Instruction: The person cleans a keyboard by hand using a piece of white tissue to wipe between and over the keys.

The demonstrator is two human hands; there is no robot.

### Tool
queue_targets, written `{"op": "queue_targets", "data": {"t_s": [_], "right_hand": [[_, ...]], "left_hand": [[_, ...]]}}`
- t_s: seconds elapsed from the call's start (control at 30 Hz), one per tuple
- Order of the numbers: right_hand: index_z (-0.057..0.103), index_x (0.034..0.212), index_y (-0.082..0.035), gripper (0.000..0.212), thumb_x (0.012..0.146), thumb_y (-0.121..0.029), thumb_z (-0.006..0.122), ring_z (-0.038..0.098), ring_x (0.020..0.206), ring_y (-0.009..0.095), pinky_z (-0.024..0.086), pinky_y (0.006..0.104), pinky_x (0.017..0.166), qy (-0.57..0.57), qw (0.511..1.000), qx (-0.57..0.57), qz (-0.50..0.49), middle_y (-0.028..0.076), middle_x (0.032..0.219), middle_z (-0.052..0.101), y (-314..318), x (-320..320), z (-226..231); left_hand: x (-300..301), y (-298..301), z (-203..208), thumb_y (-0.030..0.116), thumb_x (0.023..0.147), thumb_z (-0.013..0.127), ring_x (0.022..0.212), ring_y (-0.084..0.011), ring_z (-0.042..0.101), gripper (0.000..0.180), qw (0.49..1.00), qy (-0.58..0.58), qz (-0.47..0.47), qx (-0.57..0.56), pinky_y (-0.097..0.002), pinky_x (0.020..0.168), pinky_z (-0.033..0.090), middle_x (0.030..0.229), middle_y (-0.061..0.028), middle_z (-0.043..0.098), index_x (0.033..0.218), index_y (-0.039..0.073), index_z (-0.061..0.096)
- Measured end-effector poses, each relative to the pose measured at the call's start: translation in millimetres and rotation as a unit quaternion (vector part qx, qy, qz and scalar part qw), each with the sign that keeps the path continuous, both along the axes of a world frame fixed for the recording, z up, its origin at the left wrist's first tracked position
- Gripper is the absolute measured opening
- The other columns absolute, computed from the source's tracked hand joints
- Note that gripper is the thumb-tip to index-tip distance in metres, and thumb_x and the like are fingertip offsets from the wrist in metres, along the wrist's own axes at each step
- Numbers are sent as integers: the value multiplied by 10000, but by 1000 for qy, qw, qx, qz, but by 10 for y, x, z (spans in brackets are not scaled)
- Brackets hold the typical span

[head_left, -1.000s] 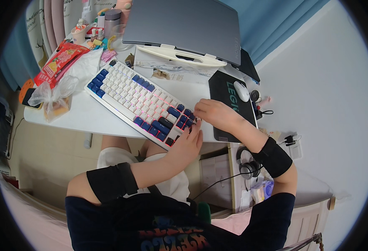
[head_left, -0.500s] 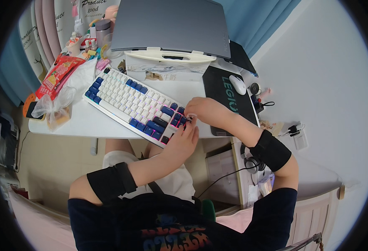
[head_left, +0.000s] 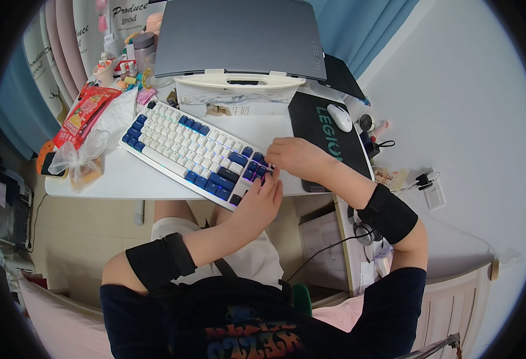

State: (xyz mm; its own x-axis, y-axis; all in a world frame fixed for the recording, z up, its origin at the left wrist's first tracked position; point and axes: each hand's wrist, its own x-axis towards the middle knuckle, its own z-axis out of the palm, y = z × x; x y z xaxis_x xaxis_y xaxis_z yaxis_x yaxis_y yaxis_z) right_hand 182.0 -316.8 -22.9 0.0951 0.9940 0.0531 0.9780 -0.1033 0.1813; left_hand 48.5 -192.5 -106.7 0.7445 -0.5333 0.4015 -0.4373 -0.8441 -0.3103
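Observation:
A white keyboard (head_left: 173,143) with white and dark blue keycaps lies slanted on the desk, its near right corner jutting past the front edge. Both my hands meet at its right end. My left hand (head_left: 261,198) comes from below, fingers on the dark blue keys of that end and thumb alongside. My right hand (head_left: 296,157) reaches in from the right, palm down with curled fingers pinched together close to the left fingertips. Whatever is between those right fingers is too small and covered to make out. Purple-blue light glows between the keys near my hands.
Behind the keyboard, a grey laptop (head_left: 239,39) rests on a white carton (head_left: 239,99). To the right lie a black mouse pad (head_left: 308,116) and white mouse (head_left: 339,118). At left are a red packet (head_left: 86,116), a plastic bag (head_left: 83,155) and the desk (head_left: 113,188) edge.
The key lighting turns from pink to purple-blue. My fingers shift slightly at the keyboard's right end, and a pale loop seen between them earlier is now hard to see.

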Motion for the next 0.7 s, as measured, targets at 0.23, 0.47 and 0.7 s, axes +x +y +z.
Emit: {"op": "queue_targets", "data": {"t_s": [0.23,0.47,0.7], "right_hand": [[631,843,-53,158,687,-47,606,578,923,210,494,305,790,15,999,-27,8,42,893,612,72,-62,10],[671,864,-59,148,741,-10,605,606,834,255,490,358,755,309,933,15,-186,83,840,647,70,-37,195],[638,852,-61,145,720,-14,603,598,830,243,495,337,733,99,991,80,-48,60,821,632,-106,97,30]], "left_hand": [[0,12,-17,163,756,560,1175,-325,409,513,1000,-2,-4,-4,-376,959,353,1325,-275,420,1205,-79,508],[-18,63,38,130,745,545,1139,-330,440,534,999,15,-27,-43,-354,943,364,1368,-281,378,1223,-98,477],[-25,64,-21,107,739,539,1164,-336,435,552,994,14,-43,-102,-371,977,357,1393,-285,344,1244,-98,452]]}}
